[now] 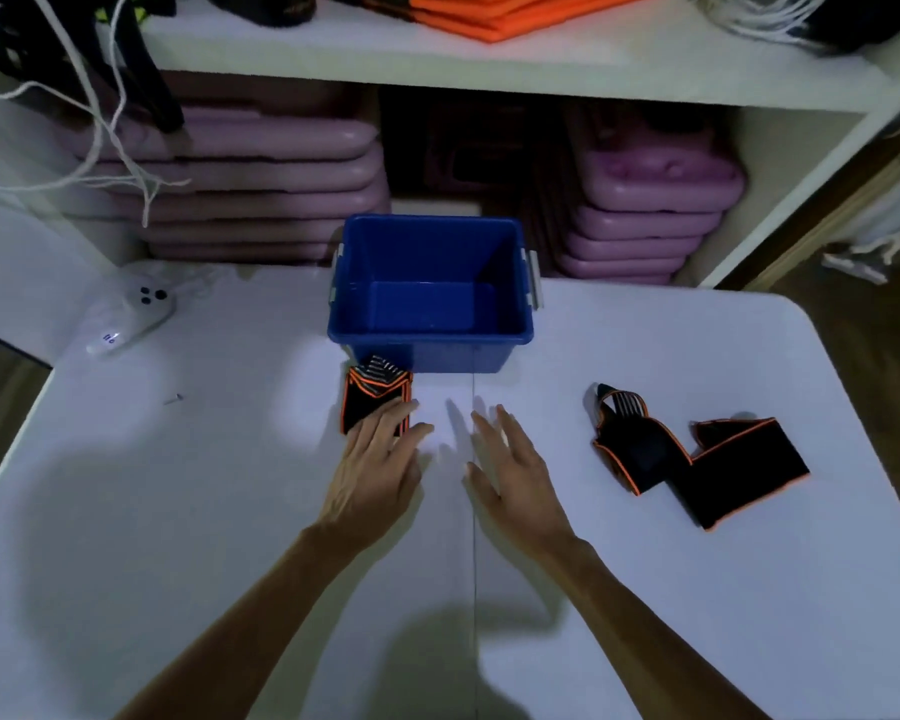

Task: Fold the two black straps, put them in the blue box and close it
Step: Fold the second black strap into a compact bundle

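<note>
An open blue box stands at the far middle of the white table, and nothing lies inside it. No lid shows. One black strap with orange edging lies folded into a small packet just in front of the box's left corner. My left hand rests flat with its fingertips on that packet, fingers apart. The second black strap lies loosely zigzagged on the table to the right. My right hand hovers open over the table's middle, left of the second strap, holding nothing.
A white device with buttons lies at the table's far left. Behind the table a white shelf unit holds stacked pink cases, orange fabric and dangling white cords. The table's right corner is rounded.
</note>
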